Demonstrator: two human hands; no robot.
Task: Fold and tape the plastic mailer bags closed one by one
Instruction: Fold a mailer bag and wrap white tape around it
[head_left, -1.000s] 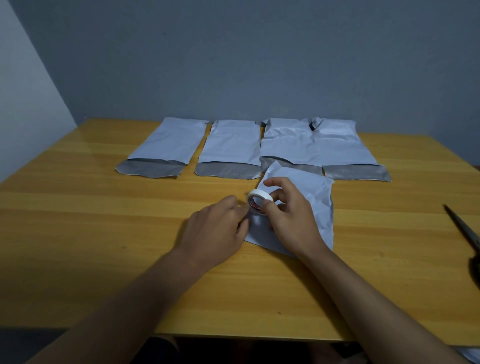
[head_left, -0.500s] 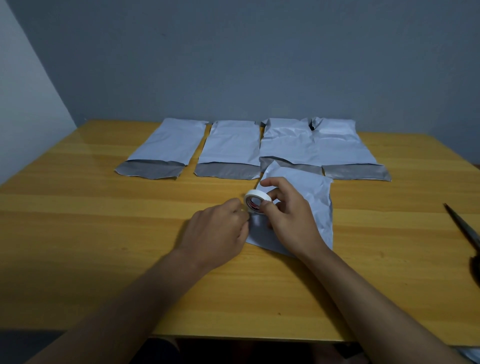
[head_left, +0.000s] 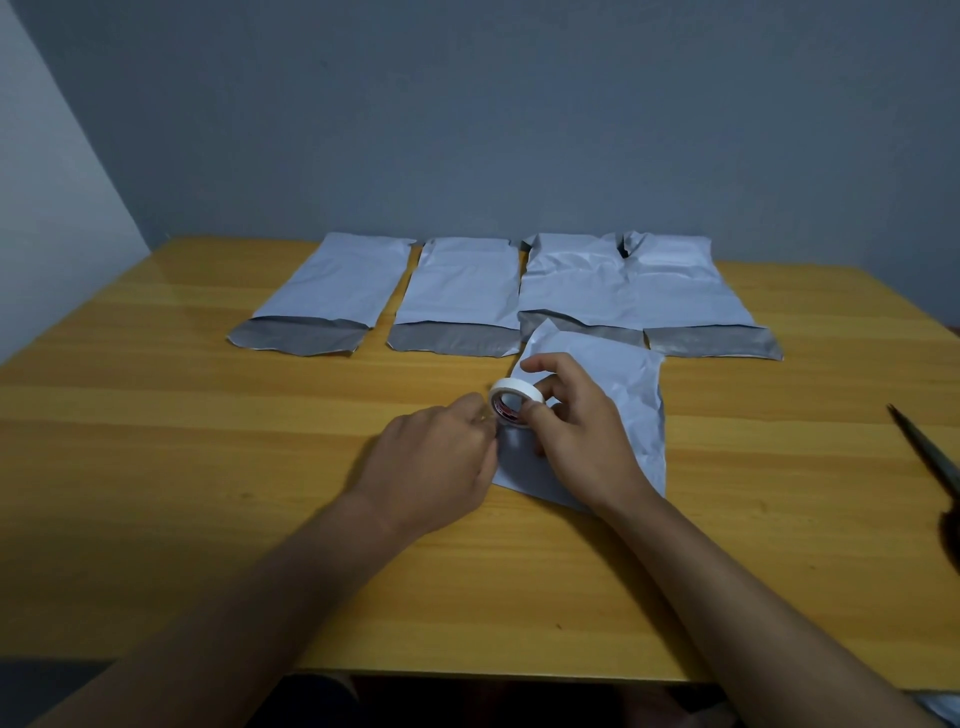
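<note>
A folded white mailer bag (head_left: 618, 384) lies flat on the wooden table (head_left: 208, 467) in front of me. My right hand (head_left: 576, 431) holds a small white tape roll (head_left: 514, 399) upright above the bag's left edge, thumb and fingers curled round it. My left hand (head_left: 441, 462) sits just left of the roll, its fingertips pinching at the roll's lower edge where the tape end would be; the tape end itself is hidden. Several unfolded mailer bags (head_left: 462, 291) lie side by side at the back with grey flaps toward me.
Dark scissors (head_left: 930, 457) lie at the table's right edge, blades pointing away. A grey wall stands behind the table. The table's front edge runs just below my forearms.
The tape roll and both hands have shifted very slightly left and up. My left fingertips stay at the roll's edge.
</note>
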